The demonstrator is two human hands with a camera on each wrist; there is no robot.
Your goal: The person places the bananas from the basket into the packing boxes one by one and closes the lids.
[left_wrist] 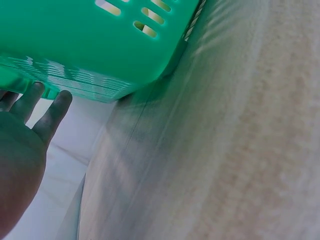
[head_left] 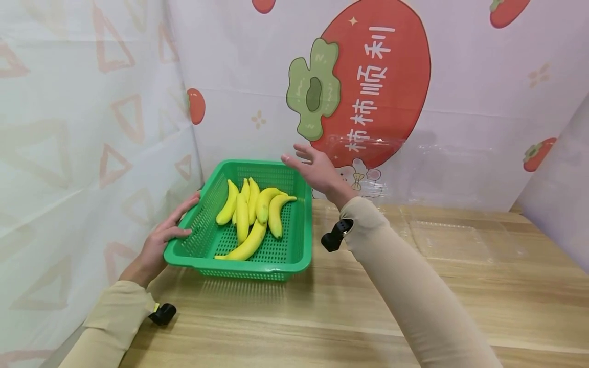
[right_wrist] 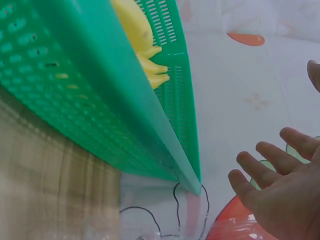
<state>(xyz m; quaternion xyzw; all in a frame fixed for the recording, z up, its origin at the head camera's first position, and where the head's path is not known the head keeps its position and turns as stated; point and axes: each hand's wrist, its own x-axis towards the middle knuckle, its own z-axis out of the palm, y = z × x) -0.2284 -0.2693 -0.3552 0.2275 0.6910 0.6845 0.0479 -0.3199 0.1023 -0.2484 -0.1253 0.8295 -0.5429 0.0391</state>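
A green plastic basket (head_left: pixel 300 225) with slotted walls stands at the left of the table. Several yellow bananas (head_left: pixel 241 217) lie loosely in it, some overlapping. My left hand (head_left: pixel 161 243) holds the basket's left rim, thumb over the edge and fingers along the outside. In the left wrist view, the fingertips (left_wrist: pixel 61 100) meet the outer wall. Beyond the basket's back right corner, my right hand (head_left: pixel 319 171) hovers in the air with fingers spread and nothing in it. A gap shows between these fingers (right_wrist: pixel 260 170) and the rim in the right wrist view.
Clear plastic containers (head_left: pixel 451 237) are on the wooden table (head_left: pixel 349 317) at the right, with more clear plastic upright against the printed back wall (head_left: pixel 244 76). A pale side wall (head_left: pixel 92 153) runs close beside the left hand.
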